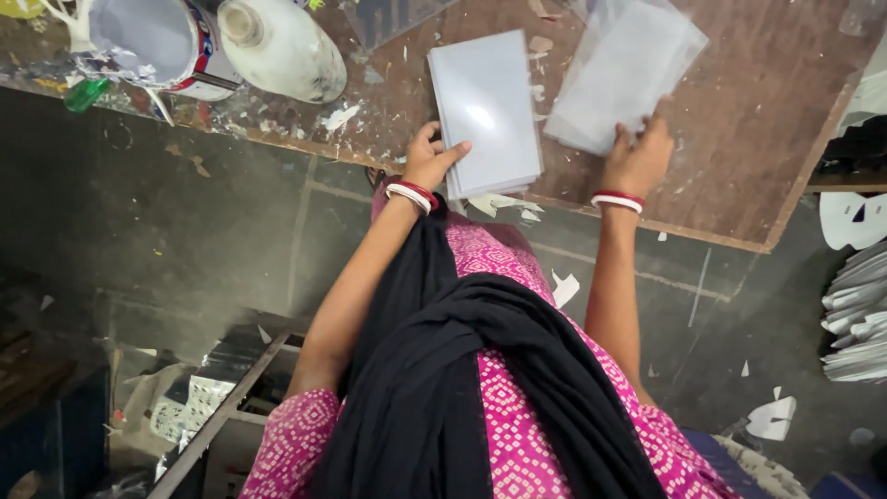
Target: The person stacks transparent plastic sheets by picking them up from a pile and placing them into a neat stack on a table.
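A stack of pale grey cards (pixel 485 106) lies on the worn wooden table (pixel 739 111) near its front edge. My left hand (pixel 429 159) rests against the stack's left side, thumb on the top card. My right hand (pixel 637 157) presses flat on the near corner of a loose pile of clear plastic sleeves (pixel 624 69) to the right of the stack. Both wrists wear red and white bangles.
A white jug (pixel 282 46) and an open paint-smeared can (pixel 157 42) stand at the table's back left, with a small green bottle (pixel 85 92) beside them. Paper scraps litter the dark floor. Stacked white sheets (pixel 855 319) lie at the right. A metal frame (pixel 231 407) stands lower left.
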